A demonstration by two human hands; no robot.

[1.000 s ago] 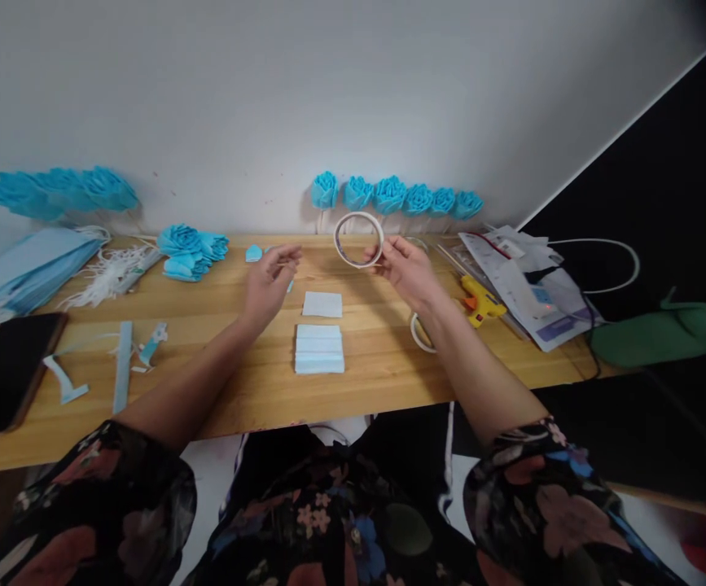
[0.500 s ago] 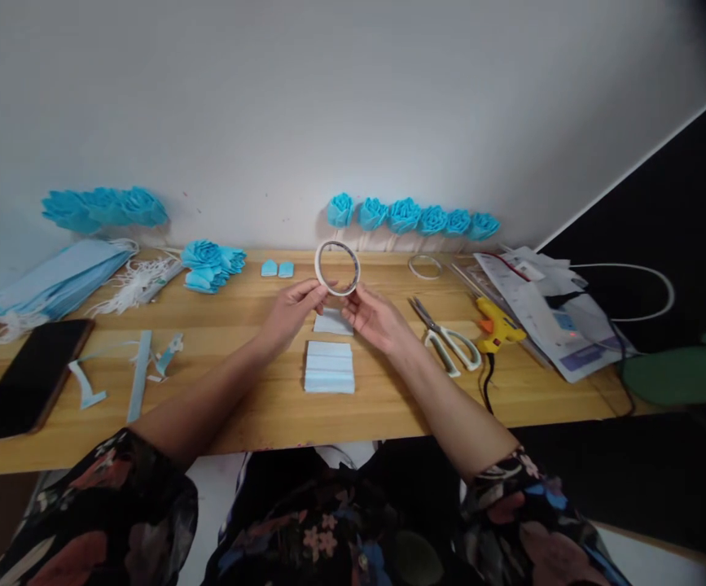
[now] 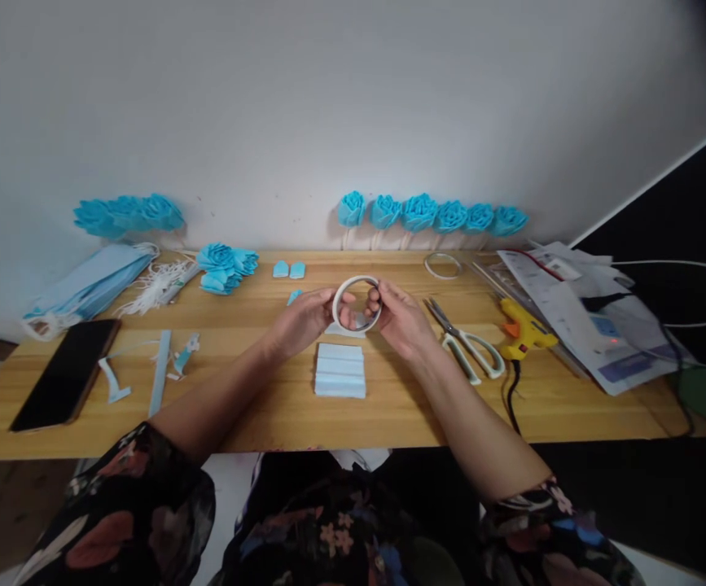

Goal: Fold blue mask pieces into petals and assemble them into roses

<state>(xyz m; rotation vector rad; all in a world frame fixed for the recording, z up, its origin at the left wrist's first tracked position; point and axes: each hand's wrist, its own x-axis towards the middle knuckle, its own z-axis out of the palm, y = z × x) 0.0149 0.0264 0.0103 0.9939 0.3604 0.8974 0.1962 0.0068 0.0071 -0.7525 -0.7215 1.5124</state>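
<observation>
A narrow roll of white tape [image 3: 339,295] is held up over the middle of the table between both hands. My left hand [image 3: 304,321] is closed on its left side, and my right hand [image 3: 405,324] grips its right side. Just below, a stack of pale blue pleated fabric pieces [image 3: 340,371] lies on the table. Another pale piece [image 3: 335,330] behind it is partly hidden by the hands. Small blue petal-shaped pieces [image 3: 297,270] sit beyond my left hand. To the right of my right hand lie scissors [image 3: 478,350] with pale handles.
Blue fabric flowers [image 3: 419,213] on sticks lean against the wall. Left are face masks [image 3: 93,285], white ear loops [image 3: 155,286], more flowers [image 3: 221,264], a phone [image 3: 65,374] and cut strips [image 3: 160,370]. Right are a yellow glue gun [image 3: 527,330], papers [image 3: 597,342] and a ring [image 3: 442,265].
The tape roll has come lower and turned between my hands, with fingers now showing inside its ring. The whole view has shifted, so the table's things appear farther right.
</observation>
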